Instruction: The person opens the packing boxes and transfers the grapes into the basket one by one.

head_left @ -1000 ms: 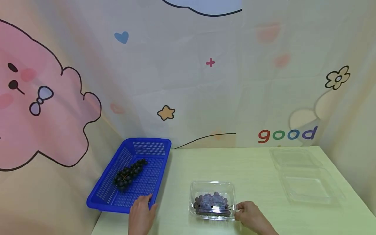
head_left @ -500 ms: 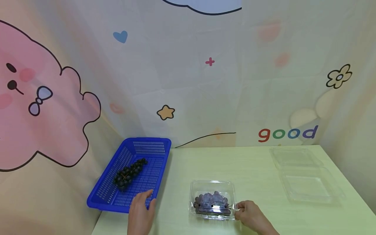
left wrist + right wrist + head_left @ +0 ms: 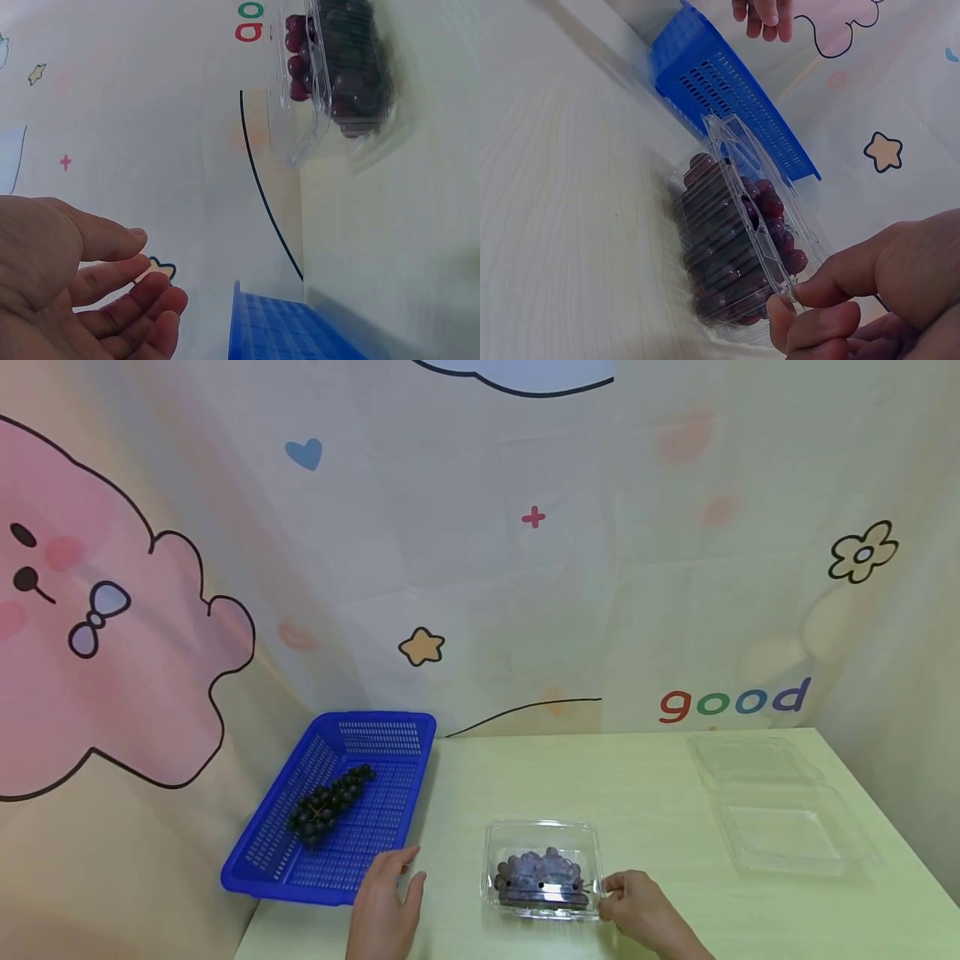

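Note:
A clear plastic clamshell box (image 3: 542,835) with purple-red grapes (image 3: 727,255) inside stands on the table, its lid over the fruit. My right hand (image 3: 637,906) pinches the box's rim at its right corner between thumb and fingers, as the right wrist view (image 3: 877,300) confirms. Holding nothing, my left hand (image 3: 386,902) hovers between the box and a blue basket (image 3: 416,793), near the basket's front right corner. Its fingers are loosely bent and the thumb stands apart. A bunch of dark grapes (image 3: 322,814) lies in the basket.
Another clear clamshell box (image 3: 787,827) lies spread open at the right side of the pale table (image 3: 637,793). Behind the table hangs a printed cloth (image 3: 480,568) with cartoon figures.
My left hand has drawn away from the basket's rim and moved right toward the box. The right hand keeps its pinch on the box corner, and the box has stayed in place.

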`<action>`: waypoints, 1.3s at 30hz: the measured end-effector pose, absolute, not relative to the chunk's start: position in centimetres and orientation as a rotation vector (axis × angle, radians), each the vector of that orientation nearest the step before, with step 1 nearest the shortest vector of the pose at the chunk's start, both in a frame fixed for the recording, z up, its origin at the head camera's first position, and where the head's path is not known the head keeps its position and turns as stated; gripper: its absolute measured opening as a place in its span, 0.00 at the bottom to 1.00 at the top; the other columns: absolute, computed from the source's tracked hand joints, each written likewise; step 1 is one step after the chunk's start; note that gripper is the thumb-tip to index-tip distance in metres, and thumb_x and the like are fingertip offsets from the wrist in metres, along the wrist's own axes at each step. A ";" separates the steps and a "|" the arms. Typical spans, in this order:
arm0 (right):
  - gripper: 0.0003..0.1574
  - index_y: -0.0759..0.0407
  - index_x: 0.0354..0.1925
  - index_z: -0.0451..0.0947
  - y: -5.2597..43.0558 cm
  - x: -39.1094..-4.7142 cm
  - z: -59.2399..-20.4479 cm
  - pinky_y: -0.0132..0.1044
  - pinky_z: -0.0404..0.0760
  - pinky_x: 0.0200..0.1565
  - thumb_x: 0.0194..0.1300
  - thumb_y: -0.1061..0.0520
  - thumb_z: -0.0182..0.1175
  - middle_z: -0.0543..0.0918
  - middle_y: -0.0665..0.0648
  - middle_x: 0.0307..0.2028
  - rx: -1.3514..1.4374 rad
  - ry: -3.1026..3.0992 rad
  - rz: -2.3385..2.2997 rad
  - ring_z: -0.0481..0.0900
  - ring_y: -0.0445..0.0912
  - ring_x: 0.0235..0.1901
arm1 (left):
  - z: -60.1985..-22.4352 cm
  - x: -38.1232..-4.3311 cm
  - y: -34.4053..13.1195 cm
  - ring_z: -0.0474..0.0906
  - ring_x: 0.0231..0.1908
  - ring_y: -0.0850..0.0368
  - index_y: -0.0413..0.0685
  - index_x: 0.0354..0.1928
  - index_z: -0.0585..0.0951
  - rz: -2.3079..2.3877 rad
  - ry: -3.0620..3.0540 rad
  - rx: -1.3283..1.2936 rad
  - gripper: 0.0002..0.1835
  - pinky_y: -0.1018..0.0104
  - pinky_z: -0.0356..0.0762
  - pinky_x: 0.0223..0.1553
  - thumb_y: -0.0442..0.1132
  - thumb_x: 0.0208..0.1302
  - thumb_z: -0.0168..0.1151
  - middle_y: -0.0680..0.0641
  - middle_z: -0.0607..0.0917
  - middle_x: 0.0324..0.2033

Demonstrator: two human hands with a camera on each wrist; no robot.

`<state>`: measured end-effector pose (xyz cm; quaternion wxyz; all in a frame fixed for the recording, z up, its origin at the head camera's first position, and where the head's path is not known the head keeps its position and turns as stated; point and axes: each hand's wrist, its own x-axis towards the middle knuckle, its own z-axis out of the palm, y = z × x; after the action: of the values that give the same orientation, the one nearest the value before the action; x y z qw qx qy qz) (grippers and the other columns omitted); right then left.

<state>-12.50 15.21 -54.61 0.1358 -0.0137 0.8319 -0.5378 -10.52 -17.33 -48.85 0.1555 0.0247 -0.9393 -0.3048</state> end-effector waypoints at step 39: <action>0.12 0.79 0.38 0.80 15.0 -12.4 -54.6 0.27 0.66 0.23 0.55 0.70 0.62 0.78 0.51 0.21 -0.011 2.441 -1.549 0.69 0.41 0.21 | -56.4 -11.8 -13.2 0.83 0.31 0.56 0.32 0.49 0.84 -1.480 -2.723 0.104 0.14 0.67 0.80 0.32 0.29 0.61 0.71 0.51 0.84 0.32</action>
<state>-12.37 15.01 -54.59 0.1251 -0.0037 0.8376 -0.5318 -11.82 -13.24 -56.39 0.0203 0.0337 -0.8779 -0.4772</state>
